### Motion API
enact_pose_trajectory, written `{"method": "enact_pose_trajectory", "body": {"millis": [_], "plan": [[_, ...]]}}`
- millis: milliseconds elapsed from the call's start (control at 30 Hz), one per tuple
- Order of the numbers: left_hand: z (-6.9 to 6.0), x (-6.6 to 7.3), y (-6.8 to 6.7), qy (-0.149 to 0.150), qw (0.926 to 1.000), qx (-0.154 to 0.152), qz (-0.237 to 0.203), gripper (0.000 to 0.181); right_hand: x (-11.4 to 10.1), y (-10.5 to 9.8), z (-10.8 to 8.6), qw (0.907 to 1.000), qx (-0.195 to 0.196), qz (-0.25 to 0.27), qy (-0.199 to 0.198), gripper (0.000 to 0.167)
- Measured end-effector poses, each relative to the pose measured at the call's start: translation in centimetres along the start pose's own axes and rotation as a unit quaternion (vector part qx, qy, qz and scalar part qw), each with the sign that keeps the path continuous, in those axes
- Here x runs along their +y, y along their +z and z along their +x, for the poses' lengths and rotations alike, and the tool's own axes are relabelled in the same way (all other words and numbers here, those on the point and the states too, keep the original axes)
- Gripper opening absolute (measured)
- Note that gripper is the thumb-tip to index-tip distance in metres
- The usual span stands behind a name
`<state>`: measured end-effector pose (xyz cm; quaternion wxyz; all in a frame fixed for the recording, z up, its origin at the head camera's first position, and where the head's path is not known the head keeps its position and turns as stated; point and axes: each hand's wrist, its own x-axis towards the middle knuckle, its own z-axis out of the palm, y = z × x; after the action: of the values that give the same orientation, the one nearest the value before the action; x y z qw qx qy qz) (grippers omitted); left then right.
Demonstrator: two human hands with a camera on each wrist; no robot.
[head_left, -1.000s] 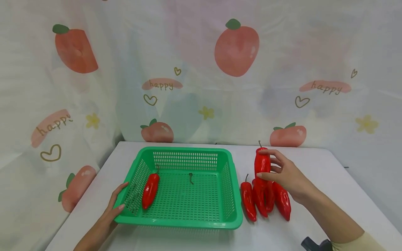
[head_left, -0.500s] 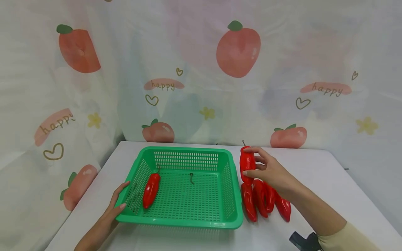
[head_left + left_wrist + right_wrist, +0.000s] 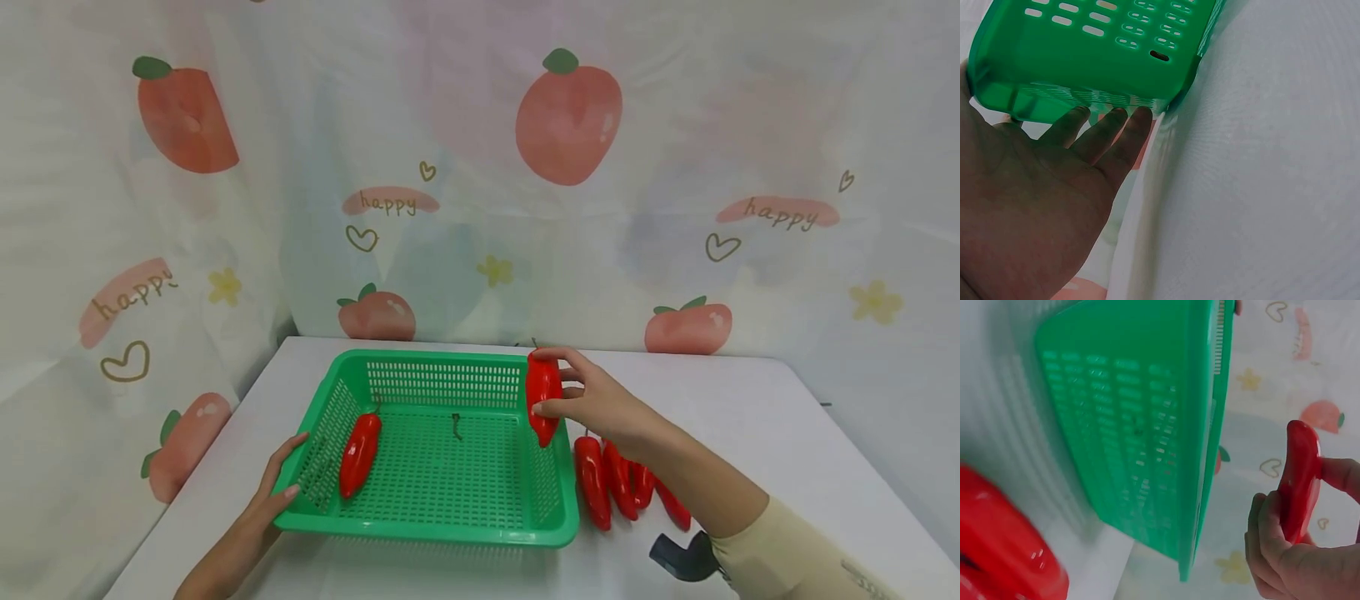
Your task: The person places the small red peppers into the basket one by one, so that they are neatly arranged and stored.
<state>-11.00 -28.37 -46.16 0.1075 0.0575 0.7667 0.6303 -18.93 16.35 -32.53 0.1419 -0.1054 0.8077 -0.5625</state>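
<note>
Right forearm [image 3: 701, 479] partly hides the rightmost pepper [image 3: 675, 505]; left wrist view crops the basket [image 3: 1094, 72]

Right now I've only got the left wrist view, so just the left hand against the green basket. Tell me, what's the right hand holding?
Observer: The right hand holds a red pepper between thumb and fingers.
Operator: Okay, and what about inside the basket, since I can't see into it?
Observer: A second pepper lies in there, toward the left end.
Operator: Anything on the table to the right of it?
Observer: Yes, the head view shows at least four loose peppers lying there, partly hidden behind the forearm.
</note>
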Motion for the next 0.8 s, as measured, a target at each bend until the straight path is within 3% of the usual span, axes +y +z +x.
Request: {"method": "enact_pose_trajectory", "body": {"millis": [233, 600, 800], "plan": [[-0.1, 0.0, -0.2, 0.007, 0.9999, 0.008, 0.003, 0.059, -1.5, 2.6, 2.0, 0.9997, -0.017, -0.001, 0.019, 0.068], [-0.1, -0.1, -0.3, 0.024, 0.9997, 0.008, 0.007, 0.06, -3.4, 5.1, 4.5, 0.9981, -0.061, -0.001, 0.006, 0.062], [-0.3, 0.0, -0.2, 0.002, 1.0, -0.006, -0.001, 0.058, -3.3, 7.0, 5.5, 0.9976, -0.068, 0.011, 0.011, 0.057]]}}
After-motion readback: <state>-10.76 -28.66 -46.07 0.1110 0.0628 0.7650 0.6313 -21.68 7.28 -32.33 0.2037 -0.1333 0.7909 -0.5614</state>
